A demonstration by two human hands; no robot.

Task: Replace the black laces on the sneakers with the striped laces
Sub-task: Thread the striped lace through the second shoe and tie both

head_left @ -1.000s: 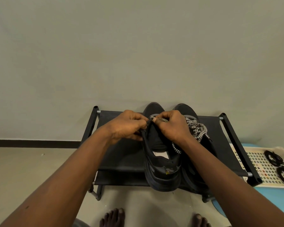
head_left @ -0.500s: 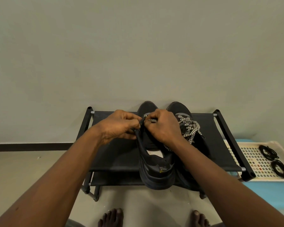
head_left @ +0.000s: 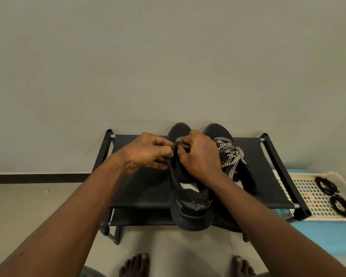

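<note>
Two black sneakers stand side by side on a black shoe rack (head_left: 144,186), toes to the wall. The right sneaker (head_left: 220,130) carries a black-and-white striped lace (head_left: 229,154) bunched on top. Over the left sneaker (head_left: 190,206), my left hand (head_left: 146,152) pinches the eyelet edge of its upper. My right hand (head_left: 200,156) pinches a striped lace end (head_left: 185,146) at the same spot. Both hands hide the eyelets. Two coiled black laces (head_left: 328,184) (head_left: 341,205) lie in a tray on the right.
The white perforated tray (head_left: 312,198) sits on a blue surface (head_left: 328,236) right of the rack. A plain wall stands close behind the rack. My bare feet (head_left: 136,264) are on the floor in front. The rack's left half is bare fabric.
Both hands stay at the same eyelet of the left sneaker, fingers shifting slightly. The view has drifted a little, so the rack sits lower and further left.
</note>
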